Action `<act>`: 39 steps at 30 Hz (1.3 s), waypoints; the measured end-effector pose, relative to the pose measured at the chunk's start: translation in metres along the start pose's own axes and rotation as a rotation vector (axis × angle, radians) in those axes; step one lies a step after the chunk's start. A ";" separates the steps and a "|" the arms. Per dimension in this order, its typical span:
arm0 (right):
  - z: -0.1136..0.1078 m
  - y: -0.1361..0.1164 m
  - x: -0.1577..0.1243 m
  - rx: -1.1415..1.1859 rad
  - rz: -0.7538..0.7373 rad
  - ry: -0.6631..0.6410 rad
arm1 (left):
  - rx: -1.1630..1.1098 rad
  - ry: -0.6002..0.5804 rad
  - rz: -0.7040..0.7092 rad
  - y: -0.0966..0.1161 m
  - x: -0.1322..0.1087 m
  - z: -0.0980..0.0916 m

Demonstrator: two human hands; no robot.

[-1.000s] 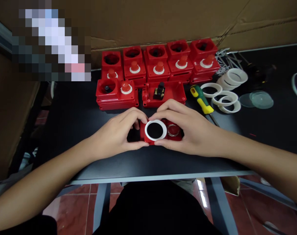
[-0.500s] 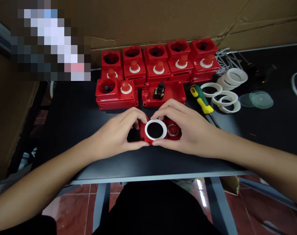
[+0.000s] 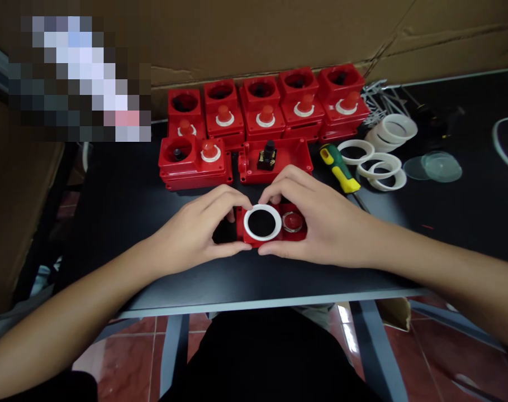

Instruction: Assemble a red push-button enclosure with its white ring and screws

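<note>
A red plastic housing cover (image 3: 294,237) lies on the black table close to its front edge. Its round opening is topped by a white ring (image 3: 278,223), and a red domed button (image 3: 293,221) sits to the right of that ring. My left hand (image 3: 199,223) curves round the cover's left end, thumb at the near side and fingers at the far side. From the right, my right hand (image 3: 324,223) grips across the cover, fingertips by the ring's far rim and thumb along the near edge. Its palm hides the cover's right end.
Several assembled red boxes (image 3: 195,164) stand in rows beyond my hands. An open red base (image 3: 293,159) holds a black switch (image 3: 267,156). Rightward are a green-yellow screwdriver (image 3: 341,169), white rings (image 3: 366,158), clear discs (image 3: 444,166) and a pile of screws (image 3: 381,100). Cardboard (image 3: 279,33) lines the back.
The view has shifted slightly. My right thumb has slid a little lower, off the ring toward the cover's near edge. Both hands otherwise keep their place round the cover.
</note>
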State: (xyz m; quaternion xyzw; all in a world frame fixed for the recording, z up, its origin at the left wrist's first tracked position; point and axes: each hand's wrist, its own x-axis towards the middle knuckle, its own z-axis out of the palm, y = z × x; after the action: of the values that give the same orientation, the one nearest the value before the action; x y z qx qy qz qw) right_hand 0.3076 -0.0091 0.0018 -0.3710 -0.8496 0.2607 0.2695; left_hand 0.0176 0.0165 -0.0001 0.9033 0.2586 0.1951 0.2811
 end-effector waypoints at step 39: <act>-0.032 -0.003 0.000 -0.025 -0.107 -0.129 | -0.012 -0.021 -0.035 0.005 0.001 -0.004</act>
State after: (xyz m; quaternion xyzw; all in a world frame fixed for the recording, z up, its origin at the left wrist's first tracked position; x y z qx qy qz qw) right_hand 0.3270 -0.0031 0.0262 -0.3111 -0.8869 0.2586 0.2229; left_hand 0.0186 0.0154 0.0059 0.8990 0.2701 0.1822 0.2927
